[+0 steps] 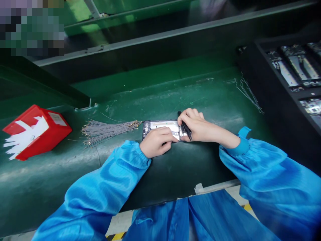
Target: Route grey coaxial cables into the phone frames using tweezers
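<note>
An opened phone body (164,124), with its circuit parts and a silvery plate showing, lies lengthwise on the green mat. My left hand (159,140) is closed over its near edge, fingertips pressed to the lower right part. My right hand (194,124) grips black tweezers (186,128) at the phone's right end. The tweezers slant across that end, and fingers partly hide the small parts there. Just left of the phone lies a bundle of thin grey cables (110,130) with small gold-coloured ends.
At the left, a red box (54,134) holds white paper strips (31,135). Several loose cables (247,92) lie at the right, beside a black tray (278,97) of opened phone bodies (298,63). A green post (57,85) and a long ledge (150,33) stand behind.
</note>
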